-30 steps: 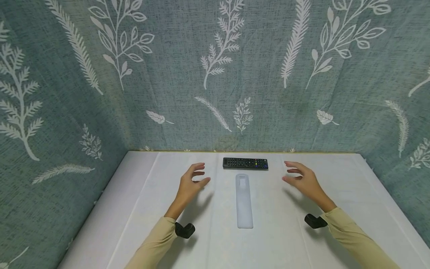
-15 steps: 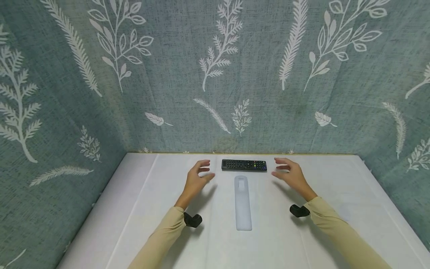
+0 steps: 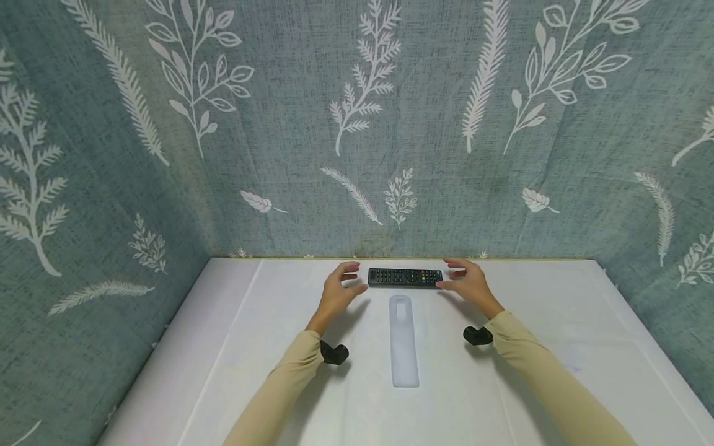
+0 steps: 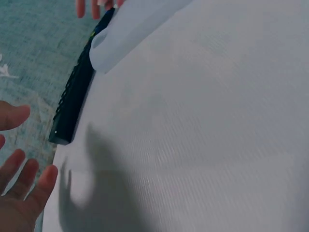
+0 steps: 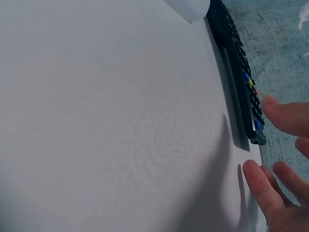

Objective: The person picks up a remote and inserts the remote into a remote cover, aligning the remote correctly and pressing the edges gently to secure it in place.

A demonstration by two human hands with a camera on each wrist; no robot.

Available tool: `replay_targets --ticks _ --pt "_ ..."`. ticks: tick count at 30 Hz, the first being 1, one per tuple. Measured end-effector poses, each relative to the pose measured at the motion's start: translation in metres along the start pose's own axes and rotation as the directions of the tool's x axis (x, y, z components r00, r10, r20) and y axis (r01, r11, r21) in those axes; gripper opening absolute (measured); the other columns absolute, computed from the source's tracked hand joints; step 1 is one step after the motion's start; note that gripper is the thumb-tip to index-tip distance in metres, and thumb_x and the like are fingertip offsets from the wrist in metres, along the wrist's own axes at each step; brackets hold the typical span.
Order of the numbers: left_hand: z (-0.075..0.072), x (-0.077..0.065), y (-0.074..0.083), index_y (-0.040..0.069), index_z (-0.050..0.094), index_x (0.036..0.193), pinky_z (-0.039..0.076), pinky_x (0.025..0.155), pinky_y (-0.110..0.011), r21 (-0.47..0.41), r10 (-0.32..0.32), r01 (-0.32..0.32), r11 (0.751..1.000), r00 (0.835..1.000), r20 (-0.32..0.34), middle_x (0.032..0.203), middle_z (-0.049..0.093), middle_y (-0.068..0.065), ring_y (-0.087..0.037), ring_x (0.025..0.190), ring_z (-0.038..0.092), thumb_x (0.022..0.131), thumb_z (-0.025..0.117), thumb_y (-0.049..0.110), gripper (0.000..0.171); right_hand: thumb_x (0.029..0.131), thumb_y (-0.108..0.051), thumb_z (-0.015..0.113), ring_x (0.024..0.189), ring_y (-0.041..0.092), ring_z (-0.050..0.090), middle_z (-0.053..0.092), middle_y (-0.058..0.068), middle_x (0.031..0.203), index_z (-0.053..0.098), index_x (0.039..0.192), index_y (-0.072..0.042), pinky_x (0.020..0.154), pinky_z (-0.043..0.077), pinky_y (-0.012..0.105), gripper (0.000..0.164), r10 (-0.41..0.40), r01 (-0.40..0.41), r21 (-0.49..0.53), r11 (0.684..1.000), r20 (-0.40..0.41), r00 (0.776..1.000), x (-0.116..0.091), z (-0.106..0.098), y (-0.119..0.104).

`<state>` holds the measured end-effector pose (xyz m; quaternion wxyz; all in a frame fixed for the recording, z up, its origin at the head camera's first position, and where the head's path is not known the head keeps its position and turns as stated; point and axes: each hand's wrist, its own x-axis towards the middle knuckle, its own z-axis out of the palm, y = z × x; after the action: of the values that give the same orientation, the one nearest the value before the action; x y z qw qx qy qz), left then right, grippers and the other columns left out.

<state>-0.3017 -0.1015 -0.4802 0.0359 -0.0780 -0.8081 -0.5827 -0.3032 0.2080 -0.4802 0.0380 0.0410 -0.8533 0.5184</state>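
Left hand (image 3: 334,293), right hand (image 3: 468,284): both half-spread, gripping nothing, flanking remote (image 3: 404,277). Even end pinches should keep it level.

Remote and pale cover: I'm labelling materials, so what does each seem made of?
Remote: probably hard plastic, black and satin, given its smooth, crisp-edged side; raised buttons could be rubber or plastic. Pale cover: perhaps silicone, matte and milky, judging by its cloudy, glare-free surface; flexible plastic is possible.

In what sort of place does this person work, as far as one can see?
Probably a small staged booth, perhaps for recording: leaf-patterned cloth encloses a white tabletop on three sides, and a black device sits at each wrist.
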Motion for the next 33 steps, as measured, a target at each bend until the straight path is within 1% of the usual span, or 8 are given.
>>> replay_targets --ticks 8,11,14,16,20,26,30,33 --pt "0.013 0.011 -0.004 0.007 0.054 0.130 0.048 0.092 -0.044 -0.010 -0.069 0.069 0.998 0.998 0.005 0.130 0.053 -0.012 -0.031 0.117 0.052 0.078 0.076 0.005 0.057 0.075 -0.010 0.080 0.104 0.038 0.055 0.052 0.025 0.127 0.052 0.133 -0.001 0.086 0.049 0.048 0.065 0.072 -0.072 -0.011 0.997 0.019 0.997 0.004 0.008 -0.002" --pt "0.018 0.012 -0.003 0.009 0.053 0.132 0.048 0.093 -0.044 -0.003 -0.103 0.103 0.995 0.995 0.020 0.133 0.053 -0.011 -0.029 0.119 0.052 0.078 0.076 0.004 0.059 0.073 -0.009 0.082 0.105 0.038 0.055 0.052 0.025 0.126 0.053 0.132 -0.001 0.088 0.048 0.047 0.066 0.079 -0.079 0.001 0.997 0.014 0.997 0.006 0.011 -0.001" --pt "0.023 0.013 -0.004 0.009 0.055 0.132 0.048 0.094 -0.043 0.015 -0.115 0.115 0.993 0.993 0.031 0.131 0.055 -0.012 -0.029 0.118 0.054 0.078 0.076 0.003 0.059 0.070 -0.007 0.084 0.106 0.038 0.056 0.054 0.025 0.124 0.055 0.130 0.000 0.088 0.049 0.047 0.067 0.071 -0.071 0.013 0.997 -0.004 0.997 0.007 0.014 0.001" --pt "0.026 0.013 -0.006 0.007 0.057 0.130 0.050 0.092 -0.042 0.028 -0.100 0.100 0.995 0.995 0.019 0.126 0.059 -0.015 -0.029 0.114 0.057 0.077 0.076 0.000 0.056 0.069 -0.007 0.084 0.106 0.038 0.057 0.056 0.025 0.123 0.057 0.127 0.001 0.088 0.050 0.046 0.065 0.062 -0.062 0.009 0.998 -0.014 0.998 0.008 0.016 0.002" --pt "0.030 0.014 -0.009 0.005 0.063 0.123 0.052 0.089 -0.040 0.043 -0.089 0.090 0.995 0.995 -0.034 0.116 0.064 -0.015 -0.029 0.107 0.062 0.075 0.076 -0.004 0.051 0.069 -0.006 0.084 0.106 0.037 0.058 0.058 0.023 0.122 0.060 0.123 0.003 0.087 0.051 0.045 0.060 0.056 -0.055 0.023 0.998 -0.024 0.998 0.005 0.019 0.004" --pt "0.033 0.013 -0.008 0.004 0.066 0.118 0.054 0.083 -0.039 0.025 -0.074 0.076 0.997 0.994 -0.081 0.108 0.067 -0.016 -0.029 0.100 0.064 0.072 0.076 -0.009 0.049 0.068 -0.006 0.084 0.105 0.036 0.058 0.058 0.021 0.122 0.062 0.121 0.002 0.085 0.052 0.044 0.058 0.067 -0.066 0.022 0.998 -0.027 0.997 0.004 0.018 0.005" --pt "0.034 0.010 -0.008 0.004 0.067 0.117 0.055 0.081 -0.037 0.027 -0.040 0.043 0.999 0.995 -0.090 0.110 0.067 -0.014 -0.028 0.100 0.063 0.073 0.076 -0.008 0.047 0.066 -0.007 0.086 0.102 0.033 0.060 0.060 0.020 0.120 0.064 0.119 0.001 0.082 0.053 0.042 0.058 0.094 -0.094 0.017 0.995 -0.028 0.995 0.001 0.015 0.002" --pt "0.031 0.009 -0.006 0.002 0.065 0.118 0.056 0.079 -0.036 -0.008 -0.034 0.033 0.999 0.995 -0.090 0.115 0.064 -0.013 -0.029 0.104 0.061 0.074 0.075 -0.009 0.047 0.065 -0.007 0.086 0.102 0.033 0.061 0.061 0.021 0.118 0.065 0.118 0.001 0.081 0.054 0.041 0.058 0.100 -0.099 0.028 0.995 -0.025 0.995 -0.001 0.013 -0.002"
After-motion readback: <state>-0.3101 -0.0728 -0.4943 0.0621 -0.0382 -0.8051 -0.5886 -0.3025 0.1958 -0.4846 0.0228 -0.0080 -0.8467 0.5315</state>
